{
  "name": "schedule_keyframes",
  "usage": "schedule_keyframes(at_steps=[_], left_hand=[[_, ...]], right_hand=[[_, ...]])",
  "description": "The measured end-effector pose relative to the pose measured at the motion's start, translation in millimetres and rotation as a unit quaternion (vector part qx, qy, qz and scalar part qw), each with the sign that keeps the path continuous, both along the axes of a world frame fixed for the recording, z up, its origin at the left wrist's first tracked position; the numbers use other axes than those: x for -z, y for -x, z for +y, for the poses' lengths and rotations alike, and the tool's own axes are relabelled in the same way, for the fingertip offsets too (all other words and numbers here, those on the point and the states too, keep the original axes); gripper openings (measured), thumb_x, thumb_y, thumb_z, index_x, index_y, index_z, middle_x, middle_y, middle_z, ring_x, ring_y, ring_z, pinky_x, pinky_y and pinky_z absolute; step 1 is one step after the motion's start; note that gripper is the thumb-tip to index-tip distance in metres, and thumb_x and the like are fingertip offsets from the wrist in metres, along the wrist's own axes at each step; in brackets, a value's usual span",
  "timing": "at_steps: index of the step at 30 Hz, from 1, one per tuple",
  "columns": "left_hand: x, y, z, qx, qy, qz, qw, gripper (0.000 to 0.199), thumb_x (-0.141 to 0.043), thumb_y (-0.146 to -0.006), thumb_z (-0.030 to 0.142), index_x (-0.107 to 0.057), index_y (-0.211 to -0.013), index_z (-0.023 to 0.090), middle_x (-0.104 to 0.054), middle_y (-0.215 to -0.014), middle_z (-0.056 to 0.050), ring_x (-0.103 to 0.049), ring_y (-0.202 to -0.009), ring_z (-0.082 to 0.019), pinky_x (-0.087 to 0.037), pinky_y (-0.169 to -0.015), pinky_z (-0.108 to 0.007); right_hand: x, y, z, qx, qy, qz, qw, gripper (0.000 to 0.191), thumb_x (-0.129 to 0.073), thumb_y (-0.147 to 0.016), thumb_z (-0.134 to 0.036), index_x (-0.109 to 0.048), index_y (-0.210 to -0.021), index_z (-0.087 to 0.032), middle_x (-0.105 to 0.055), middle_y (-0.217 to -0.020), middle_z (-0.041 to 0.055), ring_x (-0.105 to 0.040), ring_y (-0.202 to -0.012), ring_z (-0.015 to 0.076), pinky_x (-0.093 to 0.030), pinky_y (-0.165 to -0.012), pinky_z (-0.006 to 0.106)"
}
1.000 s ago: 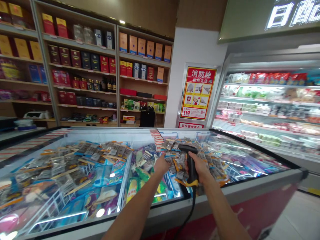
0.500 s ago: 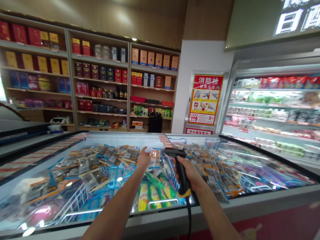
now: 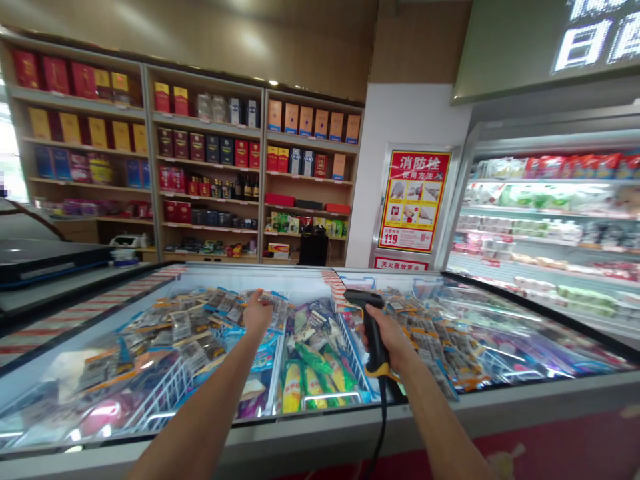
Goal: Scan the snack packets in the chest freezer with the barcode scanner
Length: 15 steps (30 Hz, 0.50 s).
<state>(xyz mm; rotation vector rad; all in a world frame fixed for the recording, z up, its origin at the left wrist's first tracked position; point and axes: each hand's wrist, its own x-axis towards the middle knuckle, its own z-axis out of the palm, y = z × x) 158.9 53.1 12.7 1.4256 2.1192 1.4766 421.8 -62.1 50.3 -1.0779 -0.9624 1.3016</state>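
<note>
My right hand (image 3: 393, 340) grips a black and yellow handheld barcode scanner (image 3: 373, 333), its head pointing left and its cord hanging down. My left hand (image 3: 257, 312) reaches into a chest freezer over the left pile of wrapped ice pops (image 3: 200, 317). Its fingers look curled, close to a clear, blue-edged packet (image 3: 279, 307); whether they hold it is hard to make out. Between my hands, a white wire basket (image 3: 281, 363) holds green and yellow corn-shaped packs (image 3: 315, 383) with pale packets behind. Another pile of brown-and-orange packets (image 3: 435, 343) lies beyond my right hand.
Glass lids and a black rim (image 3: 545, 320) edge the freezer on the right. Behind stand wooden shelves (image 3: 207, 160) of boxed goods and a fire-hydrant poster (image 3: 414, 200). A lit open chiller (image 3: 550, 227) is at right, a dark-topped counter (image 3: 55, 260) at left.
My left hand has moved left, from the middle basket to the left pile. The pinkish packet beside it earlier no longer shows there. The scanner has shifted slightly right in view.
</note>
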Motion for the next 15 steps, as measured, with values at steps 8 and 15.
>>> schedule_keyframes(at_steps=[8, 15], left_hand=[[-10.7, -26.1, -14.6, -0.046, -0.023, 0.11, 0.993, 0.05, -0.048, -0.07, 0.015, -0.045, -0.12, 0.012, -0.051, -0.114, -0.017, -0.045, -0.11, -0.028, -0.038, -0.087, -0.038], [8.5, -150.1, -31.4, 0.197, 0.022, 0.087, 0.976, 0.05, -0.055, -0.069, 0.02, -0.047, -0.118, 0.016, -0.058, -0.105, -0.011, -0.053, -0.099, -0.021, -0.039, -0.083, -0.029]], right_hand=[[11.7, -52.0, 4.0, 0.068, -0.006, -0.001, 0.998, 0.023, -0.049, -0.077, -0.037, -0.048, -0.065, -0.016, -0.052, -0.044, -0.0029, -0.048, -0.032, 0.0098, -0.039, -0.03, 0.021], [20.9, -80.4, -3.0, 0.113, 0.005, -0.028, 0.993, 0.023, -0.051, -0.075, -0.037, -0.048, -0.064, -0.017, -0.052, -0.044, -0.0023, -0.047, -0.033, 0.0108, -0.038, -0.03, 0.022]])
